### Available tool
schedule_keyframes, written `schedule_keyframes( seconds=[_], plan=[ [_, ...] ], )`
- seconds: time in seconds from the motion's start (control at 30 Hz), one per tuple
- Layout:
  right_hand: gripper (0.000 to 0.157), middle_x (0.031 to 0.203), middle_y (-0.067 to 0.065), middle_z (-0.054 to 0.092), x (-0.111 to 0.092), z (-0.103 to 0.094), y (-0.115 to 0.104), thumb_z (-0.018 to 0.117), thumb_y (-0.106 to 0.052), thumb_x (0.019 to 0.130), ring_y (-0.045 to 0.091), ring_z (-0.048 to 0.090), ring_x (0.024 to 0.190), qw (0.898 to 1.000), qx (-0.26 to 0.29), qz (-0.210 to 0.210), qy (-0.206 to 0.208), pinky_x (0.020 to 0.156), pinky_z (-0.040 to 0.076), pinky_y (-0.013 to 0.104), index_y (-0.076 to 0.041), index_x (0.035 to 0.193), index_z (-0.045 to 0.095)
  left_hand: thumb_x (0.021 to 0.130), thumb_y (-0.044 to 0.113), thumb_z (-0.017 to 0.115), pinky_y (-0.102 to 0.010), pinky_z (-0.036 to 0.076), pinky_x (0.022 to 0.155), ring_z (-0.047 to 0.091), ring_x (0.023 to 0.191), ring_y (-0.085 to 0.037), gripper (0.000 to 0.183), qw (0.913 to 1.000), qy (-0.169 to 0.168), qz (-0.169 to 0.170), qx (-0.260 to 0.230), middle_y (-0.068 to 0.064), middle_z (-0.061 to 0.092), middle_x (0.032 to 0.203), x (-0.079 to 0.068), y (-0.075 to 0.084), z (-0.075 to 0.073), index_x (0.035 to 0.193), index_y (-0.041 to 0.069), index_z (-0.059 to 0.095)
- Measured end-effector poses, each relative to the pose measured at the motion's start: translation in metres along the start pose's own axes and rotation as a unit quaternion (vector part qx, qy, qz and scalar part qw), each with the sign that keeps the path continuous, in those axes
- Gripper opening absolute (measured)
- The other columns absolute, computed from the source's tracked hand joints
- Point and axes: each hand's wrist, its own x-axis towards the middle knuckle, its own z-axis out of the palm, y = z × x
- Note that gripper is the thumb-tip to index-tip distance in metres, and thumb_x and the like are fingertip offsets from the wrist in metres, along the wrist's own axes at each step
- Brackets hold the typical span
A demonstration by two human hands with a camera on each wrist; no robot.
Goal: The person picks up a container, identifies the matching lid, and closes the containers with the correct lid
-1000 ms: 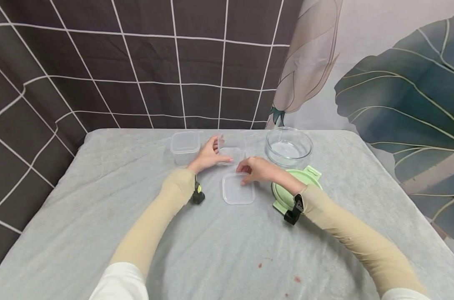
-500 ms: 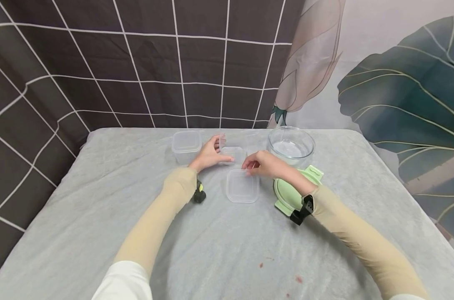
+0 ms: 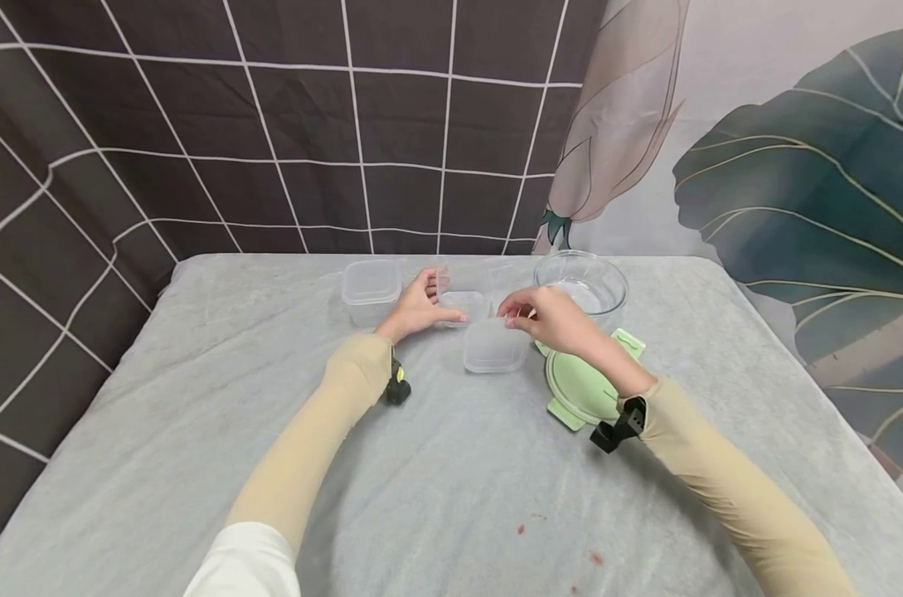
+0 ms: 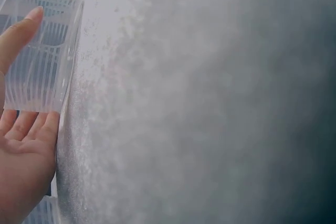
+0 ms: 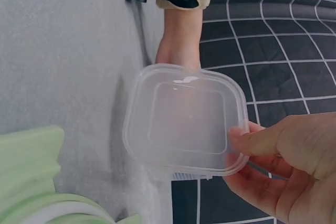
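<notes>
Nearest, the right hand (image 3: pixel 551 319) pinches the clear square lid (image 5: pixel 184 119) by one edge, thumb on top and fingers beneath, holding it off the grey table (image 3: pixel 451 464), with the green lid (image 3: pixel 581 385) just under its wrist. The lid looks light, thin, somewhat flexible and smooth, so a rim or corner pinch suits it. Just beyond the lid, the left hand (image 3: pixel 417 307) cups the small clear container (image 4: pixel 39 51), fingers relaxed against its ribbed wall. A glass bowl (image 3: pixel 580 286) stands behind the right hand.
</notes>
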Motion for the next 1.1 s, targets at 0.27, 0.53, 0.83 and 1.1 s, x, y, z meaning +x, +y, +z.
schedule_keyframes(
  seconds=[0.27,0.53,0.83,1.1],
  plan=[
    [0.008,0.079,0.006,0.067,-0.002,-0.007,0.002,0.065,-0.005,0.081,0.015,0.061,0.073,0.995,0.010,0.000,0.095,0.067,0.055,0.030,-0.006,0.088,0.067,0.061,0.012,0.083,-0.031,0.035,0.108,0.041,0.125,-0.025,0.094,0.9999,0.003,-0.014,-0.007,-0.013,0.042,0.134,0.000,-0.001,0.000,0.135,0.004,0.027],
    [0.008,0.081,0.005,0.065,-0.002,-0.015,0.002,0.062,-0.004,0.082,0.013,0.059,0.072,0.984,-0.010,-0.011,0.178,0.066,0.054,0.028,-0.007,0.089,0.066,0.060,0.014,0.084,-0.030,0.038,0.106,0.042,0.125,-0.024,0.097,0.9998,0.001,-0.022,0.003,-0.014,0.041,0.135,0.000,0.002,0.003,0.137,0.004,0.026],
    [0.011,0.080,0.002,0.061,0.014,-0.017,-0.005,0.059,-0.005,0.082,0.016,0.055,0.076,0.968,-0.079,-0.036,0.237,0.068,0.047,0.029,-0.011,0.090,0.062,0.060,0.010,0.083,-0.030,0.036,0.107,0.041,0.125,-0.023,0.095,0.9995,-0.009,-0.022,-0.023,-0.011,0.042,0.136,0.003,0.001,0.006,0.136,0.004,0.026],
    [0.010,0.082,0.003,0.064,0.039,-0.008,0.002,0.060,-0.007,0.079,0.019,0.058,0.081,0.951,-0.121,-0.077,0.274,0.074,0.048,0.033,-0.011,0.087,0.064,0.060,0.008,0.083,-0.030,0.037,0.107,0.042,0.124,-0.023,0.093,0.9992,-0.004,-0.020,-0.033,-0.012,0.043,0.136,0.000,0.002,0.008,0.135,0.004,0.028]
  ],
)
